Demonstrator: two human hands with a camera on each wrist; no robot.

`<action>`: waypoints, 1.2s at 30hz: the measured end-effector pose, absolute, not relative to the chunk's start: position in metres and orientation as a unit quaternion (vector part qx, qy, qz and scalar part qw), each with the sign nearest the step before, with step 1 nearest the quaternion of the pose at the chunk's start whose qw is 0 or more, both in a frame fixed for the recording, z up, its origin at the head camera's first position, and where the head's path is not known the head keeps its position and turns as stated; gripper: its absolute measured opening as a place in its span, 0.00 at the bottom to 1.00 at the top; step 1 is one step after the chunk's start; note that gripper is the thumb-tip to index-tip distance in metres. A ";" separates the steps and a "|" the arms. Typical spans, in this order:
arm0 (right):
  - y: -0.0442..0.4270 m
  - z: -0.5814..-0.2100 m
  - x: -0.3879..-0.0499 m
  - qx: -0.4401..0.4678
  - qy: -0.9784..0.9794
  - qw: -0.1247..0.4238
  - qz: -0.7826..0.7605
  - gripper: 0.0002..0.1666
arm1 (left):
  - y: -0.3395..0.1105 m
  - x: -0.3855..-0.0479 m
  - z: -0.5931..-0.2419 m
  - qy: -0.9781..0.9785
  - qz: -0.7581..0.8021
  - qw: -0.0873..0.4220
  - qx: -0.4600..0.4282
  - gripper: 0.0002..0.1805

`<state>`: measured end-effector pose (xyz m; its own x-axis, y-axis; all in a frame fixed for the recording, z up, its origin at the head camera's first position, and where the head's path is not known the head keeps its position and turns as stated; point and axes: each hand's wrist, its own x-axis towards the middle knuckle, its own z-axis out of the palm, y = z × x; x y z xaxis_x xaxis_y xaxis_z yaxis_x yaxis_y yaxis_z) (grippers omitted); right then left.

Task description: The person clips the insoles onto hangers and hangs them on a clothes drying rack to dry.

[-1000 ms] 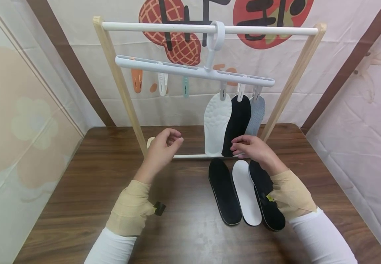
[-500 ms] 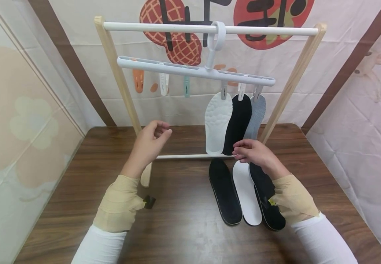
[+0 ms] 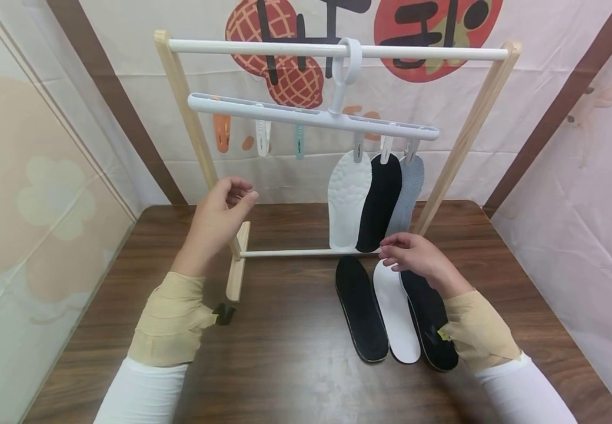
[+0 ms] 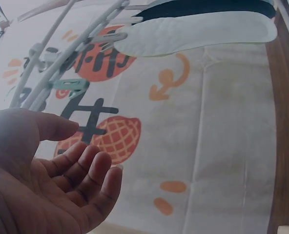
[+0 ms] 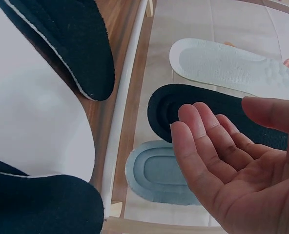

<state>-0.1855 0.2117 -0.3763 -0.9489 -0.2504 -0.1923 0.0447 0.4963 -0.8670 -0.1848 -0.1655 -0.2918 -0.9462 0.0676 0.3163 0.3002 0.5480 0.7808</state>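
My left hand (image 3: 218, 218) is raised in front of the rack's left post, fingers loosely bent and nothing held; the left wrist view shows its bare palm. My right hand (image 3: 417, 259) hovers above the white insole (image 3: 398, 312) on the table, also holding nothing. Beside that insole lie a black insole (image 3: 361, 309) and another black insole (image 3: 430, 312), partly under my right wrist. From the pale hanger (image 3: 311, 118) hang a white insole (image 3: 349, 200), a black insole (image 3: 380, 206) and a grey insole (image 3: 408, 188), each in a clip. Its left clips, orange (image 3: 222, 132), white (image 3: 262, 138) and teal (image 3: 299, 142), hold nothing.
The rack has wooden side posts (image 3: 470, 129), a white top bar (image 3: 263, 48) and a low white bar (image 3: 290, 253). It stands on the brown wooden table (image 3: 285, 353). Printed cloth (image 3: 142, 135) hangs behind it.
My left hand has moved left and up, uncovering the rack's left foot. My right hand has shifted slightly down and to the right. The insoles stay where they were.
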 end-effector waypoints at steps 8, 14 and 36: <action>0.216 -0.378 -0.179 -0.050 0.858 0.151 -0.488 0.22 | -0.174 -0.181 -0.276 -0.872 -0.461 0.130 -0.100 0.21; 0.220 -0.379 -0.176 -0.041 0.863 0.153 -0.479 0.23 | -0.179 -0.181 -0.266 -0.876 -0.449 0.152 -0.092 0.21; 0.238 -0.387 -0.156 -0.049 0.877 0.154 -0.453 0.23 | -0.189 -0.178 -0.231 -0.905 -0.391 0.160 -0.051 0.27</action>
<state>-0.1559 0.2383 -0.3873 -0.9476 -0.2257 -0.2259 0.0534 0.5854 -0.8090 -0.1782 -0.1891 -0.2313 -0.9435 -0.0331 0.3297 0.2173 0.6893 0.6911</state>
